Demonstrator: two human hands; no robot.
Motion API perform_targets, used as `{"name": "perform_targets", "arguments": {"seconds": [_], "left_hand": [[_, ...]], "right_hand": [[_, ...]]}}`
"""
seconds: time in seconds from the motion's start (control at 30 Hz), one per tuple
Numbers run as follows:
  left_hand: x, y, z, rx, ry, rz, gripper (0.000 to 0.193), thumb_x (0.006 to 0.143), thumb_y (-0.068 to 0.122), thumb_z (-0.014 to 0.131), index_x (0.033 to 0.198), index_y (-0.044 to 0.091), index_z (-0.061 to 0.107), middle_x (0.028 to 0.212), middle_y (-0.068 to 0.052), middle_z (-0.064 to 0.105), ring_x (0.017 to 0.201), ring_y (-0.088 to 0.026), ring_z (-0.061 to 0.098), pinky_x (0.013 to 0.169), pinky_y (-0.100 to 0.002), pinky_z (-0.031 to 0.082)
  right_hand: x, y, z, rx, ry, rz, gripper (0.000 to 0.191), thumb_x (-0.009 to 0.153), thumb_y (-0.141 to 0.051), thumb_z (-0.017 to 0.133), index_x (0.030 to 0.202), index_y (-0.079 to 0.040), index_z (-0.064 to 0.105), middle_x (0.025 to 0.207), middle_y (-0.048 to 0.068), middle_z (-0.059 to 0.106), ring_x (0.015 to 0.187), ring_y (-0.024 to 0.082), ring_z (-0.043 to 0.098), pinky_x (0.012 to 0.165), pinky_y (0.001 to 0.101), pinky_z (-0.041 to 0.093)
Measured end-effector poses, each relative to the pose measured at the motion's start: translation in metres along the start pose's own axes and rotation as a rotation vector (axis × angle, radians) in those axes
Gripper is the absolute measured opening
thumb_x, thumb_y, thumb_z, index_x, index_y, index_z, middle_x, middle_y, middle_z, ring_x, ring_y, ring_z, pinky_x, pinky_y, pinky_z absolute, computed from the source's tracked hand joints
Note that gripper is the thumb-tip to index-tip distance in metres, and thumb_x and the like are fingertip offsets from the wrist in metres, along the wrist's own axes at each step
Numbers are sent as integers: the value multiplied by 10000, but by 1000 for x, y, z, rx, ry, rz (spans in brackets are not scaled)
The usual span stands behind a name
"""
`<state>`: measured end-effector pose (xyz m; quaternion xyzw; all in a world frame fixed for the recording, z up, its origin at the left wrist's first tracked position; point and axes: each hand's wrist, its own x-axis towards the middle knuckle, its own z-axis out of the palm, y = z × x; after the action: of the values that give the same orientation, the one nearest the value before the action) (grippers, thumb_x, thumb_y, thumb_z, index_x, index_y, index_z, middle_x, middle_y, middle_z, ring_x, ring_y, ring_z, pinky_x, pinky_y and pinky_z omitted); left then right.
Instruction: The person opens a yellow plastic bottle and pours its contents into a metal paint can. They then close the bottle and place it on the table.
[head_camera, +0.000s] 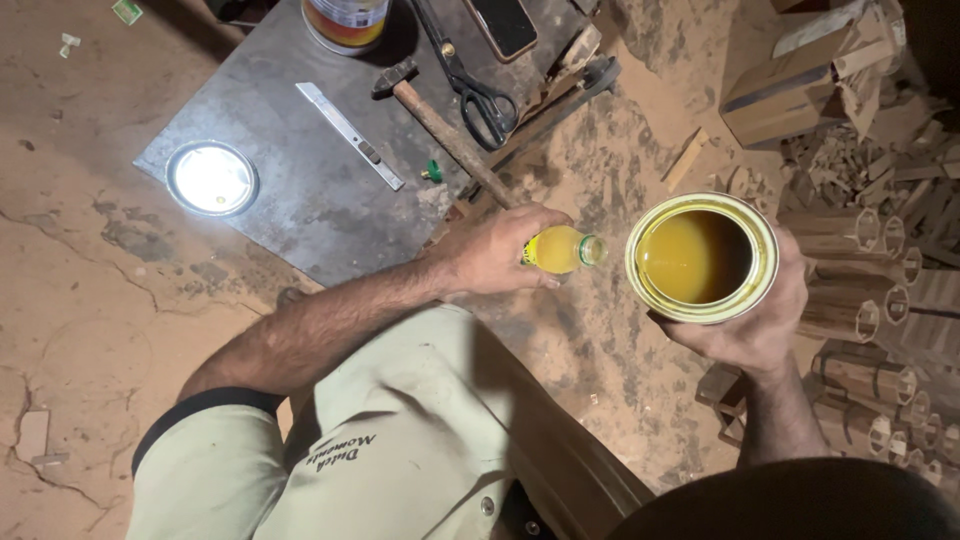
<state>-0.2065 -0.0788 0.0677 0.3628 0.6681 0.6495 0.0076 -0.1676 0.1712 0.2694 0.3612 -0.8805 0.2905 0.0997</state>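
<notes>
My left hand (495, 250) grips a small plastic bottle (562, 249) of yellow liquid. The bottle lies on its side, and its open mouth points right toward a tin. My right hand (752, 330) holds that round open tin (702, 257) from below. Brownish-yellow liquid fills much of the tin. The bottle's mouth sits just left of the tin's rim, with a small gap between them.
A grey metal sheet (300, 190) lies on the sandy floor. On it are a hammer (450, 130), black scissors (478, 85), a utility knife (350, 135), a shiny round lid (211, 178), a small green cap (433, 171) and a paint can (345, 20). Hexagonal wooden tubes (860, 300) are stacked at right, below cardboard scraps (790, 90).
</notes>
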Motion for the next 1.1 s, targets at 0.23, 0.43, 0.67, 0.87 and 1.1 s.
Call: {"name": "perform_targets", "arguments": {"seconds": [0.23, 0.43, 0.67, 0.87, 1.1], "left_hand": [[2, -5, 7, 17, 18, -34, 730, 743, 211, 902, 1346, 44, 527, 1271, -146, 620, 1250, -316, 613, 1078, -433, 491], [3, -4, 7, 36, -32, -83, 728, 758, 183, 885, 1368, 50, 511, 1291, -147, 604, 1278, -314, 599, 1107, -434, 474], [2, -6, 9, 53, 0, -45, 748, 757, 196, 889, 1378, 46, 499, 1302, -150, 598, 1274, -325, 594, 1100, -441, 479], [2, -10, 12, 52, 9, -23, 746, 748, 192, 883, 1375, 46, 507, 1302, -152, 599, 1269, -330, 595, 1091, -444, 482], [2, -13, 14, 36, 0, -31, 765, 761, 245, 899, 1377, 41, 493, 1287, -154, 587, 1263, -325, 594, 1099, -443, 473]], "right_hand": [[-3, 6, -2, 62, -18, 11, 1055, 730, -293, 897, 1544, -15, 287, 1392, 247, 569, 1226, 309, 650, 1037, 425, 605], [-3, 6, -2, 73, -25, -6, 1050, 738, -299, 887, 1553, -28, 284, 1380, 254, 573, 1213, 314, 659, 1019, 427, 627], [2, -2, -2, 47, -32, -18, 1025, 763, -255, 865, 1563, -36, 264, 1355, 258, 577, 1212, 328, 664, 996, 433, 634], [4, -3, -4, 23, -40, -20, 998, 763, -225, 834, 1559, -42, 261, 1347, 261, 578, 1223, 342, 658, 998, 437, 622], [1, -5, -3, 127, -37, 19, 965, 796, -203, 826, 1575, -62, 275, 1382, 236, 576, 1228, 307, 654, 1025, 407, 630]]}}
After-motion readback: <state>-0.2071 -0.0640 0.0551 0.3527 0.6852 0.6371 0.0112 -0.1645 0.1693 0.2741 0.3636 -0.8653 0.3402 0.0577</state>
